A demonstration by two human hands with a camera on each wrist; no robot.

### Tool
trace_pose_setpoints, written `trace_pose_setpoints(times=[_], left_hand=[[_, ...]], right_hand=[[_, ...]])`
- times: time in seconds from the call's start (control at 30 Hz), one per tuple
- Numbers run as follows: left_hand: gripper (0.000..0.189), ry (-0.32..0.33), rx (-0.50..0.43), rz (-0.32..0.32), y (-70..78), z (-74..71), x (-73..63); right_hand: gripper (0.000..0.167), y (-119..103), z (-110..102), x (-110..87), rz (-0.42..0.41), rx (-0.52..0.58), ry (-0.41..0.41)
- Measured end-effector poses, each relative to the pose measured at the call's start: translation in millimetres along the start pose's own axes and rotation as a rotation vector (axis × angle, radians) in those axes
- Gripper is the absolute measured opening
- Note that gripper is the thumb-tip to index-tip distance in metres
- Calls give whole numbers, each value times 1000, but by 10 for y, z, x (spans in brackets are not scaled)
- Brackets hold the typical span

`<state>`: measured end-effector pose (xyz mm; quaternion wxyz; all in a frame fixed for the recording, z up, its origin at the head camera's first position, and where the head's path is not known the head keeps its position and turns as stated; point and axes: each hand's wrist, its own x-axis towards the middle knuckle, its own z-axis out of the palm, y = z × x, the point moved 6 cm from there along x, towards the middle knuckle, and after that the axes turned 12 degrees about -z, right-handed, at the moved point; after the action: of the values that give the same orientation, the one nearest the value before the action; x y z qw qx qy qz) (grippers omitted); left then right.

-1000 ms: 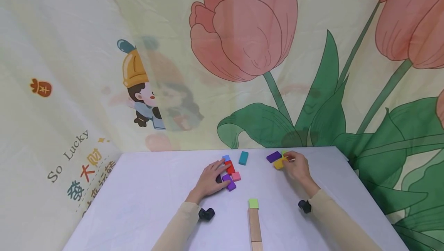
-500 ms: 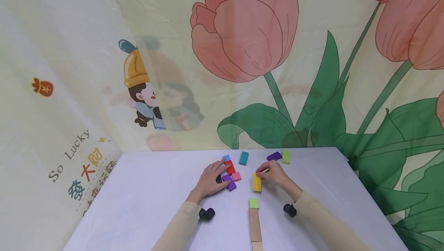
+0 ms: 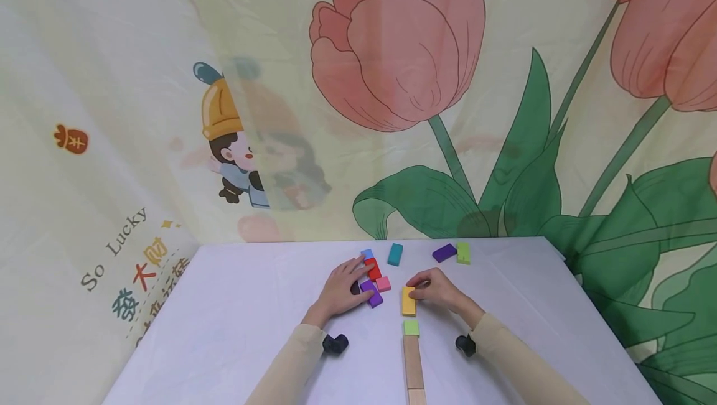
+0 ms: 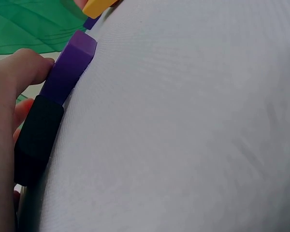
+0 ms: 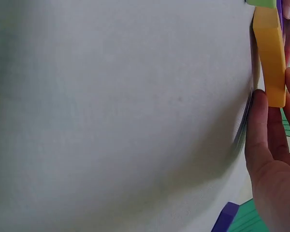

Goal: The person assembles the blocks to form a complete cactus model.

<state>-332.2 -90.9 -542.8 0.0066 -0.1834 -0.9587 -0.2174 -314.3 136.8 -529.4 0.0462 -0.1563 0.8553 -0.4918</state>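
Between the right hand's thumb and fingers is a pinched yellow block, its long side pointing towards the person. In the right wrist view, that yellow block tilts slightly, close over the white cloth. The left hand lies spread over a small cluster, its thumb on a purple block and its fingers reaching a red block and a blue block. Partly under this palm sits a black block. Beside the cluster is a pink block.
A light green block heads a straight line of wooden blocks running towards the near edge. Farther back lie a teal block, a dark purple block and a lime block. A printed curtain hangs behind the table.
The right hand has carried the yellow block from beside the dark purple and lime blocks, leftward and nearer, to just beyond the light green block. The left hand stays on the cluster.
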Motion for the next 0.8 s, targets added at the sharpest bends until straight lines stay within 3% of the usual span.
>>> trace_pose_setpoints(times=[0.27, 0.57, 0.8], left_hand=[[67, 24, -11, 22, 6, -4, -4], [67, -7, 11, -18, -20, 11, 6], [67, -12, 14, -11, -4, 6, -4]], right_hand=[[16, -1, 25, -22, -39, -28, 24], [18, -25, 60, -64, -67, -34, 3], [51, -48, 58, -124, -63, -54, -132]])
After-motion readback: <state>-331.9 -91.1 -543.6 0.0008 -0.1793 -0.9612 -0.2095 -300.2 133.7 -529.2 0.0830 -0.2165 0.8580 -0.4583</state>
